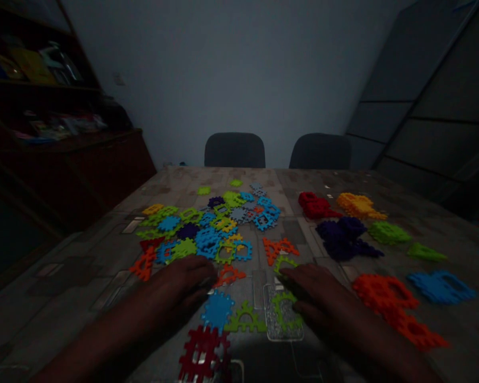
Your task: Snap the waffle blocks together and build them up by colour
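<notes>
My left hand point(189, 279) is low over the table, its fingers loosely bent, the thumb apart and nothing visible in it. Its fingertips come close to an orange toothed plastic piece point(228, 275). On the other side, my right hand point(315, 290) has its fingers stretched out beside a green toothed piece point(285, 263), apparently touching it. The thumb is near a second green piece point(281, 311), partly covered by the hand. Between my arms lie a blue piece point(218, 310), a green triangular piece point(246, 318) and dark red square pieces point(201, 351).
A mixed spread of toothed pieces point(207, 239) covers the table's left middle. Sorted piles stand at right: red point(315, 205), yellow point(359, 205), purple point(343, 236), green point(389, 232), blue point(441, 285), orange point(391, 300). Two chairs point(234, 150) stand behind the table point(104, 244).
</notes>
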